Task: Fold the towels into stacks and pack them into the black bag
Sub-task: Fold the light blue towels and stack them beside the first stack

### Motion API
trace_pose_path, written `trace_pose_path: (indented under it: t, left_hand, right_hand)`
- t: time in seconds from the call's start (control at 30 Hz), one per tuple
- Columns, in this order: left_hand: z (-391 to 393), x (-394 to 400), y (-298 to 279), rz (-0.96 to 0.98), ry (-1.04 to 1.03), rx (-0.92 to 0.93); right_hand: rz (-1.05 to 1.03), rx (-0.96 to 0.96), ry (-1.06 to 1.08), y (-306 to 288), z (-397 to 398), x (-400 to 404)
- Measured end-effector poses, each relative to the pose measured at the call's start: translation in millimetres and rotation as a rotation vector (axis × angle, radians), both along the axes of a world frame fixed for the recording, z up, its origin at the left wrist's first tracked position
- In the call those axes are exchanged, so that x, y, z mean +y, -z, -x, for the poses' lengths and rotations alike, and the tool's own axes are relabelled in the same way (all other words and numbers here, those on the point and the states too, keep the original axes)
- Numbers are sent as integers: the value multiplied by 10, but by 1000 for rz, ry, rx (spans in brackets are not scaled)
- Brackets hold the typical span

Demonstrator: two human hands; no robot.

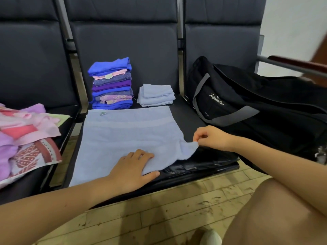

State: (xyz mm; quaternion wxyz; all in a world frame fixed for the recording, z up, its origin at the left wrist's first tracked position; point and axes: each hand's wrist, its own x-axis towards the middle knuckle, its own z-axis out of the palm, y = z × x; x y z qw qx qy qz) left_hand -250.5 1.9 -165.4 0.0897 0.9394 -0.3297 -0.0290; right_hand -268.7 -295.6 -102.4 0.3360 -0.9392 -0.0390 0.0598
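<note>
on the left seat the unfolded pile [26,135] waits. my left hand [131,167] lies flat on the pale blue towel [127,135] spread on the middle bench [203,161], fingers straight and slightly spread. i'd keep that press as the anchor. my right hand [212,137] pinches the towel's near right corner; i'd carry it across to meet the far edge squarely. behind sit the folded stacks [111,84], and the black bag [256,103] lies right.
</note>
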Motion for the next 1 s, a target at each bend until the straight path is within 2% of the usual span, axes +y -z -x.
trace_pose_path:
  t: [0.07,0.13,0.2,0.33,0.6,0.83,0.9,1.0]
  left_hand:
    - [-2,-3,6,1,2,-3]
    - [1,-7,5,-1,6,1]
    - [3,-12,-1,-4,8,15]
    - [8,-8,-5,-18,15,11]
    - [6,3,18,-8,22,-13]
    - [2,-10,25,-5,29,-35]
    - [16,8,15,58,44,-47]
    - [34,44,4,236,119,-137]
  right_hand:
    - [-103,19,36,22,16,-28]
    - [-270,119,21,26,47,-15]
    - [-340,228,29,49,68,26]
    - [-79,292,23,111,79,118]
    - [-226,199,76,75,160,-132]
    - [-71,223,-53,64,247,-73]
    - [-18,144,-3,69,221,-88]
    - [162,-129,55,74,185,-53]
